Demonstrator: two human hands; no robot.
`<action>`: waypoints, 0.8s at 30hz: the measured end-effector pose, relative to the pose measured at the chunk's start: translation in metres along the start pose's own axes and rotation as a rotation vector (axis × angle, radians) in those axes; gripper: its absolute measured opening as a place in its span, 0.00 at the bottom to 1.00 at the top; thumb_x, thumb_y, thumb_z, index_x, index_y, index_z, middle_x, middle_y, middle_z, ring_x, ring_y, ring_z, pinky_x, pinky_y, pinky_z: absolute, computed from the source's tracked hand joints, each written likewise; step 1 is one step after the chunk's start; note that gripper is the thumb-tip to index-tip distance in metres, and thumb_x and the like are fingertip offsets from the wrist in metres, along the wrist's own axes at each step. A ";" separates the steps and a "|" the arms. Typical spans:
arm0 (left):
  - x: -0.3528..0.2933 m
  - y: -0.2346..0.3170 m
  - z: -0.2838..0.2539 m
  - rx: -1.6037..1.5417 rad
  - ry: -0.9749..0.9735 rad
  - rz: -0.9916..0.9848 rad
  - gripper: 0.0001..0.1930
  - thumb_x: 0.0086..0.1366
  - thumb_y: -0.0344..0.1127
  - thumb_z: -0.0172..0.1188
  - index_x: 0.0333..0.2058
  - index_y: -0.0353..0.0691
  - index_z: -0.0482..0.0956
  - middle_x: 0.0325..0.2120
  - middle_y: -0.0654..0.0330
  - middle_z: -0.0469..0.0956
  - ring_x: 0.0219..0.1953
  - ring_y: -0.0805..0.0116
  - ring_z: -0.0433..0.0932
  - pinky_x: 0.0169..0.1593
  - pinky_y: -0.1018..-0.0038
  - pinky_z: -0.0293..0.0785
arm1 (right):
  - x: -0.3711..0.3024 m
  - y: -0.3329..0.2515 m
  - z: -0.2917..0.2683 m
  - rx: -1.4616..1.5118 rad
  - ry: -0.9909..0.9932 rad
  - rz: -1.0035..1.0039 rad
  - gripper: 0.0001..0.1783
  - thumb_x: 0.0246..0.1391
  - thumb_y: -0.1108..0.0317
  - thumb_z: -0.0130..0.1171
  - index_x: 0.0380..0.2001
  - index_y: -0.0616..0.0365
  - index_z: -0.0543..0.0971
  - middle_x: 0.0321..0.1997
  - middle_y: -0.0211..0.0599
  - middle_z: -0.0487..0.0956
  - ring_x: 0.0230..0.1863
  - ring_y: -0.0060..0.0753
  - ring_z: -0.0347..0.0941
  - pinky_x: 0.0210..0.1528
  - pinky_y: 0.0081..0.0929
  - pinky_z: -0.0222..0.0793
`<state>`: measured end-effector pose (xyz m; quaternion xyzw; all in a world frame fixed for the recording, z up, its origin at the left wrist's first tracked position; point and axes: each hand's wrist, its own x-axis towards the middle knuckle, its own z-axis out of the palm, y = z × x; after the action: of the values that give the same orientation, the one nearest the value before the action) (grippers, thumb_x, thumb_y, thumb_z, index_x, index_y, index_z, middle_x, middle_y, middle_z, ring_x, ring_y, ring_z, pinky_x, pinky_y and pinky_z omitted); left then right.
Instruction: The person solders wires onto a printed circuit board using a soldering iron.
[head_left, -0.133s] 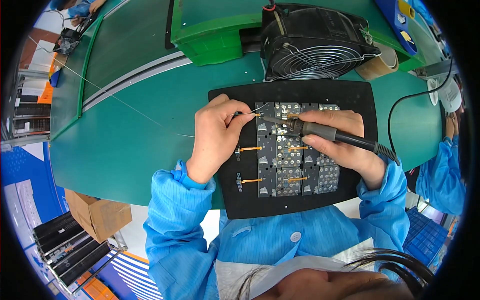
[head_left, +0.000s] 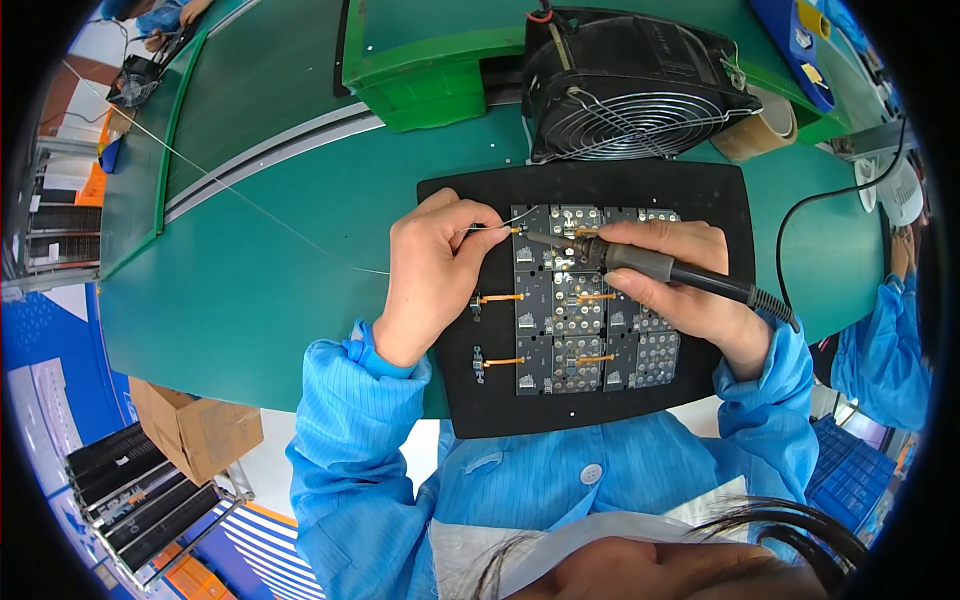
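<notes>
My right hand (head_left: pixel 705 265) grips a soldering iron (head_left: pixel 642 262) like a pen. Its tip points left, at the upper left corner of a panel of black circuit boards (head_left: pixel 537 312). At that corner, my left hand (head_left: pixel 425 265) pinches a thin solder wire (head_left: pixel 375 271), which trails away to the upper left. Whether those fingers also hold a small part is hidden. Below it, two small connectors (head_left: pixel 478 364) on orange flex strips (head_left: pixel 503 361) stick out from the panel's left side. More orange strips lie across the panel, which rests on a black mat (head_left: pixel 480 410).
A black fan (head_left: pixel 640 75) with a wire guard stands behind the mat, beside a green stand (head_left: pixel 425 95). A tape roll (head_left: pixel 768 125) sits right of the fan. The iron's black cable (head_left: pixel 785 225) curves up the right side. A co-worker's blue sleeve (head_left: pixel 880 350) shows at right.
</notes>
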<state>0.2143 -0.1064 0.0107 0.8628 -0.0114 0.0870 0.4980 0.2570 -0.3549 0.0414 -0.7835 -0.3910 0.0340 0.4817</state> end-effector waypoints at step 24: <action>-0.021 0.005 -0.021 -0.495 0.087 -0.203 0.04 0.62 0.25 0.56 0.36 0.36 0.73 0.23 0.69 0.66 0.23 0.83 0.61 0.25 0.84 0.55 | -0.040 -0.026 -0.054 -0.033 0.098 0.020 0.15 0.46 0.66 0.67 0.35 0.64 0.82 0.26 0.42 0.81 0.24 0.34 0.79 0.27 0.24 0.73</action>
<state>0.1903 -0.0922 0.0223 0.7068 0.0757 0.0679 0.7001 0.2375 -0.4145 0.0772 -0.7959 -0.3598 -0.0062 0.4869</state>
